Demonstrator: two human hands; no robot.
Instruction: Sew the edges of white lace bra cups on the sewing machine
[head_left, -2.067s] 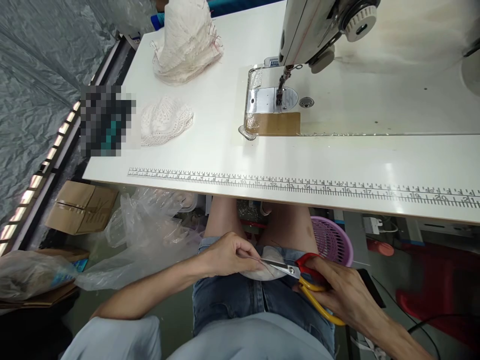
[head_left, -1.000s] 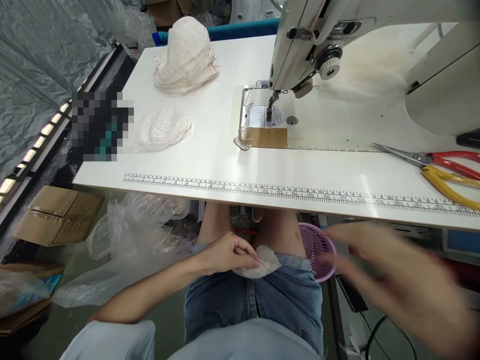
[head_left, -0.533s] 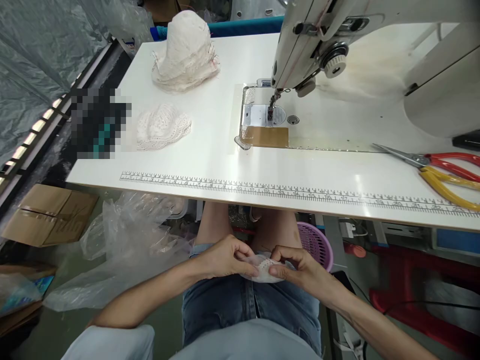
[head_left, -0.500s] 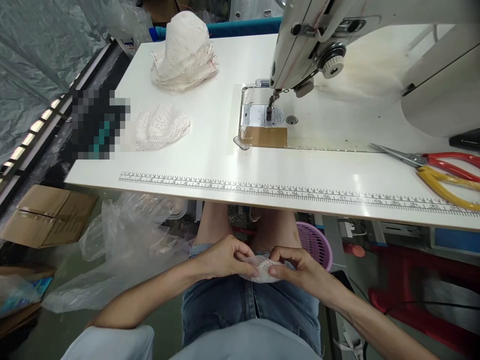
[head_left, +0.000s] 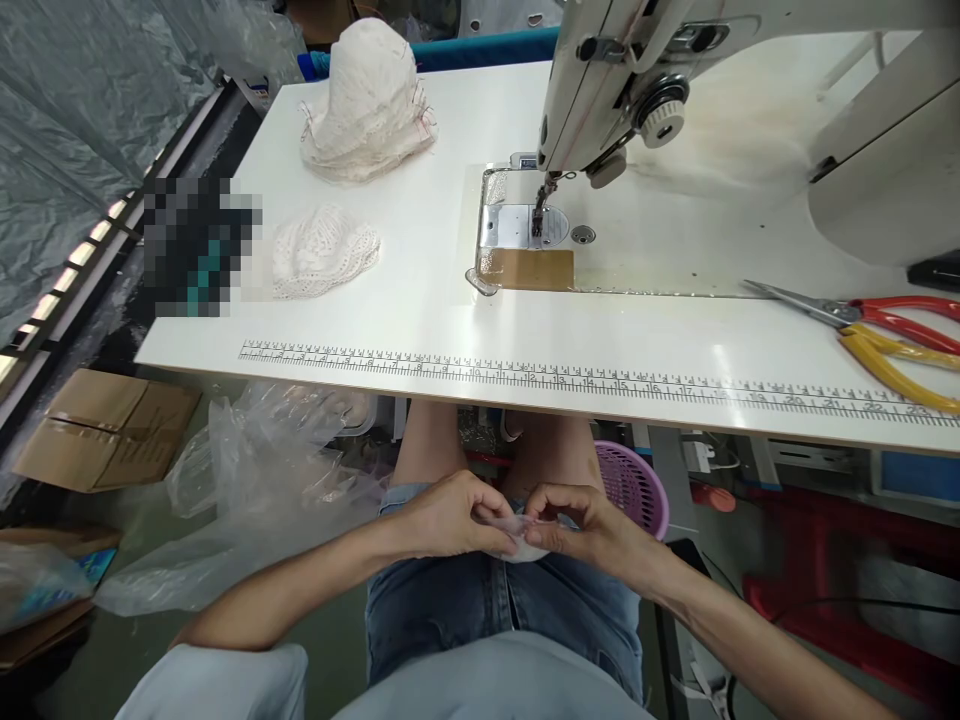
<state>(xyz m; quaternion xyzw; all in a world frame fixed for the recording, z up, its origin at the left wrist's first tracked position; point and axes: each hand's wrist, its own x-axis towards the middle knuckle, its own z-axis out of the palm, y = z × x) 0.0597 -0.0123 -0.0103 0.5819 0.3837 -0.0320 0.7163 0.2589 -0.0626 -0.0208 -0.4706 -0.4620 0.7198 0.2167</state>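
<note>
Over my lap, below the table edge, a small piece of white fabric (head_left: 520, 547) is pinched between both hands. My left hand (head_left: 463, 515) grips its left side between thumb and fingers. On the other side, my right hand (head_left: 571, 522) has thumb and forefinger closed on the fabric's edge. Much of the piece is hidden by the fingers. Up on the table, a white lacy fabric piece (head_left: 322, 252) lies at the left. Behind it stands a stack of cream fabric pieces (head_left: 367, 110) with loose threads along the rim.
A sewing machine (head_left: 592, 100) stands on the white table (head_left: 420, 310), which has a printed ruler along its front. Scissors (head_left: 862, 320) with red and yellow handles lie at the right. Below are a purple basket (head_left: 630, 480), a cardboard box (head_left: 105, 430) and clear plastic bags (head_left: 285, 500).
My right hand has shifted slightly left, closer to my left hand. The fabric between them is gathered smaller, and less of its lacy surface shows.
</note>
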